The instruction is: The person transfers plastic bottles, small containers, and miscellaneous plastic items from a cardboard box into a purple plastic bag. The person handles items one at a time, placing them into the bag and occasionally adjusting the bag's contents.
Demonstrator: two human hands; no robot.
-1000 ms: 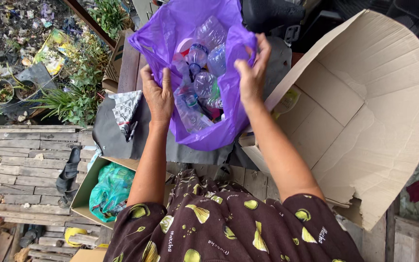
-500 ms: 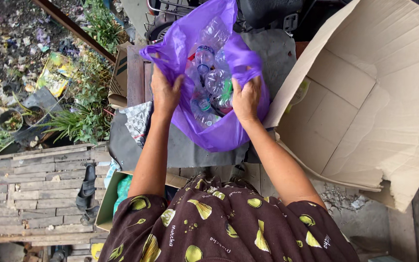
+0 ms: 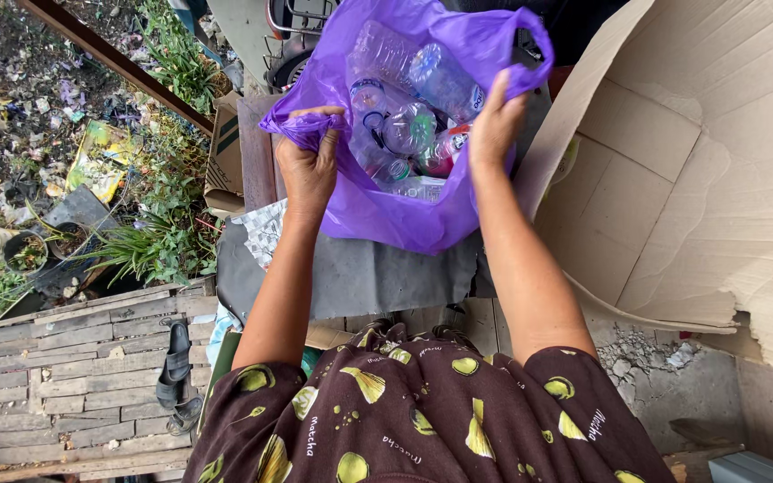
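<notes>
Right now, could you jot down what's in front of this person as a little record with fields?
left hand: pinching the rim of the purple plastic bag
right hand: gripping the bag's opposite rim, holding it open
bag contents: clear plastic bottles, crushed and mixed
bag rests on: grey sheet
to the right: big opened cardboard box
to the left: wooden planks, black sandal, potted plants

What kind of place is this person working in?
Probably an outdoor yard or back area where recyclables get sorted. Both hands hold open a purple plastic bag full of empty plastic bottles, beside a big flattened cardboard box, with litter-strewn ground and weathered wooden planks nearby.
</notes>
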